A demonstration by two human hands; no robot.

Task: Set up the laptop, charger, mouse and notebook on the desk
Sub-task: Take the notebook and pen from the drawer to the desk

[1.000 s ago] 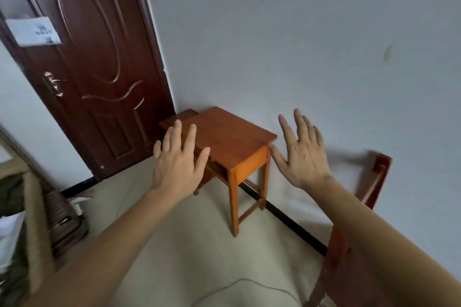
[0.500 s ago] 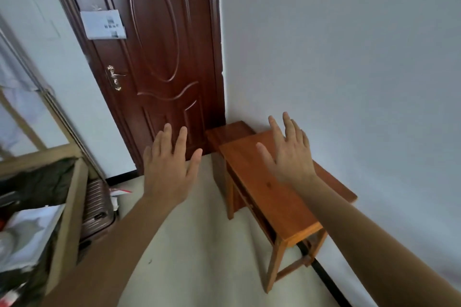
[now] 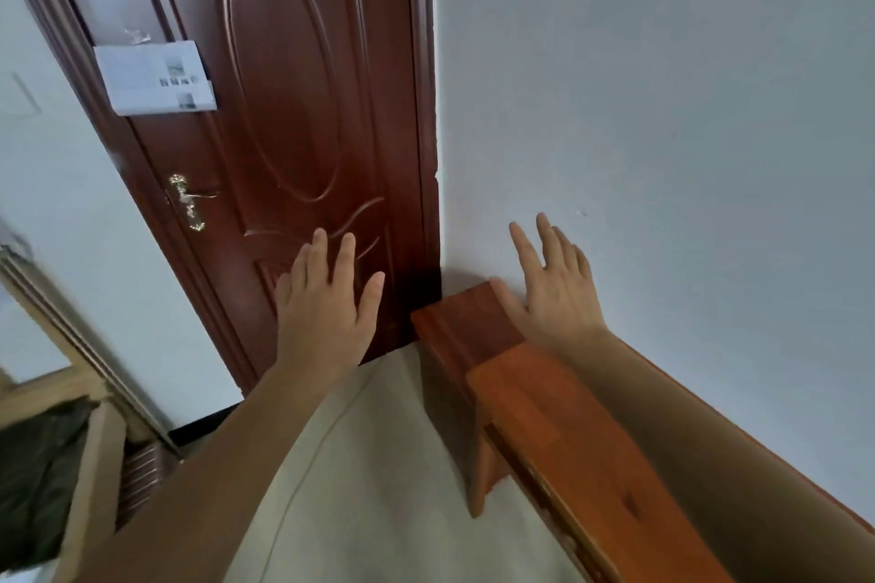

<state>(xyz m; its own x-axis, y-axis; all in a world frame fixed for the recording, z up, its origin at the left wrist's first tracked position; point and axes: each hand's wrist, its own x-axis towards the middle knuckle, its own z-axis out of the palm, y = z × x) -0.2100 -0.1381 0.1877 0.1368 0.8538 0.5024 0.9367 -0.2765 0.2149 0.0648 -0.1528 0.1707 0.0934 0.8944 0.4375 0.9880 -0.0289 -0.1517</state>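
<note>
Orange-brown wooden tabletop runs along the pale wall, bare where visible. Left hand and right hand are raised, fingers spread, holding nothing, before the dark door.

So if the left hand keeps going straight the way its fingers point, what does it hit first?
Most likely the dark wooden door: the left hand, open and empty, points at its lower panel with nothing visible between. The gap is hard to judge.
</note>
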